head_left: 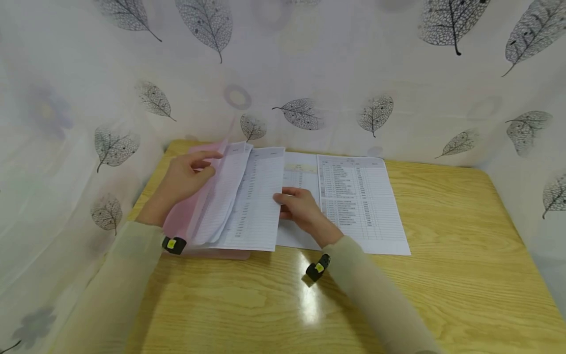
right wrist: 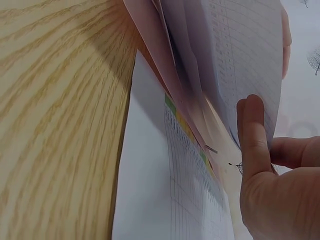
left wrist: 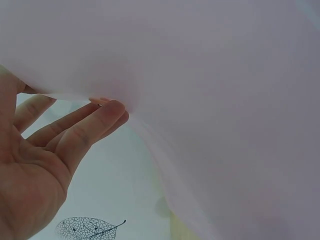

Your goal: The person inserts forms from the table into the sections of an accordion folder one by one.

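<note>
A pink folder stands partly open at the left of the table, with loose printed sheets fanned out of it. My left hand pinches the edge of its thin pink cover, which fills most of the left wrist view. With thumb and fingers, my right hand grips the right edge of the front printed sheet. Seen from the right wrist, that sheet is raised on edge between the fingers and thumb, other leaves behind it.
To the right, a printed list lies flat on the wooden table, beside another page with a yellow band. A white curtain with leaf prints hangs behind and along the sides.
</note>
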`<state>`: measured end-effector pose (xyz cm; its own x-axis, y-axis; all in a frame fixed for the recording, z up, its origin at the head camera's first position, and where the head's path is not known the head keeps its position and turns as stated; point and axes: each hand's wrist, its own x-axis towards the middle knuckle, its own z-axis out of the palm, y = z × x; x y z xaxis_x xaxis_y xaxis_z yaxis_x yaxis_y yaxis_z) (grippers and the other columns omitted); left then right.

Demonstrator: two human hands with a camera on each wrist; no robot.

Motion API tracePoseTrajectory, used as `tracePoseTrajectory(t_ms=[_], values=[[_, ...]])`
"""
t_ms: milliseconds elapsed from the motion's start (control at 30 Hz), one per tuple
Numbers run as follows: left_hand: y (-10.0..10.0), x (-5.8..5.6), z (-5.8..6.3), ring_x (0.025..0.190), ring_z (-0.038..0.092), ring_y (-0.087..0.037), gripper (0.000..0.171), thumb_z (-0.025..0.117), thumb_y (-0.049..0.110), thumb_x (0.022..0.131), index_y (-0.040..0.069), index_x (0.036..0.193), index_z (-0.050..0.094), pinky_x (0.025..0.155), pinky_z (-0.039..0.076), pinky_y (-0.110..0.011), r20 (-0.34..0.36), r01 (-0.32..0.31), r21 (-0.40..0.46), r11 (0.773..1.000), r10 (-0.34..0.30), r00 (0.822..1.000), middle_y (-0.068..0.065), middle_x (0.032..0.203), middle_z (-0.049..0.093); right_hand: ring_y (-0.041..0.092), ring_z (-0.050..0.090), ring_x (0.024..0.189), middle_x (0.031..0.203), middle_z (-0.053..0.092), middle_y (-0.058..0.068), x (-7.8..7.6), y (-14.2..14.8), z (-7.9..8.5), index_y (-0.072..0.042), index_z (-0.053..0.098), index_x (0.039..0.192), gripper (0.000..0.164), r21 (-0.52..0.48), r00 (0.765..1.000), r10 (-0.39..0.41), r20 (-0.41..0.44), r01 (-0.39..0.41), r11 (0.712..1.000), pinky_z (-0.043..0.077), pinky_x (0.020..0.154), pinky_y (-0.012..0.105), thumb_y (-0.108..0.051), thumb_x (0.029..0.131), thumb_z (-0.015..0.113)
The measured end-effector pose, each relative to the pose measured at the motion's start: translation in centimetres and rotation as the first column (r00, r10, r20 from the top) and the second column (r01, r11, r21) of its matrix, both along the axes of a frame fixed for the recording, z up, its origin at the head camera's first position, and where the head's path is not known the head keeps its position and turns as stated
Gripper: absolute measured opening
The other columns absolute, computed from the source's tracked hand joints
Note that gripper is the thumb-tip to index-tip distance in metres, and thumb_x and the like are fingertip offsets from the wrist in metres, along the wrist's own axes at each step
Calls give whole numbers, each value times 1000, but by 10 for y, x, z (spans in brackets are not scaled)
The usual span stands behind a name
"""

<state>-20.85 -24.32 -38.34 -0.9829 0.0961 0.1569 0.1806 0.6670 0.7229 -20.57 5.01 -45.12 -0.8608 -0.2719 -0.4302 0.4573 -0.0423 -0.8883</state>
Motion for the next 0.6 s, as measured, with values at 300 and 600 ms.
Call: tracePoseTrajectory(t_ms=[300,600], values=[[0,1,1,115,73,-44,36,60,7,96,7,130,73,73,47,-8,-10,4,-8,1000,-4,1000,-20,140,68,11,73,72,117,75,23,-2,-14,0,4,57,146,47,10,1000,21,1,-21,1000,61,67,23,-10,102,65],[1,2,2,116,72,-44,36,60,7,97,7,130,73,73,47,-9,-3,4,-2,1000,-4,1000,-20,142,66,11,72,70,113,76,22,-3,-27,2,5,58,145,45,-11,999,41,11,-41,999,61,64,23,-8,102,64]])
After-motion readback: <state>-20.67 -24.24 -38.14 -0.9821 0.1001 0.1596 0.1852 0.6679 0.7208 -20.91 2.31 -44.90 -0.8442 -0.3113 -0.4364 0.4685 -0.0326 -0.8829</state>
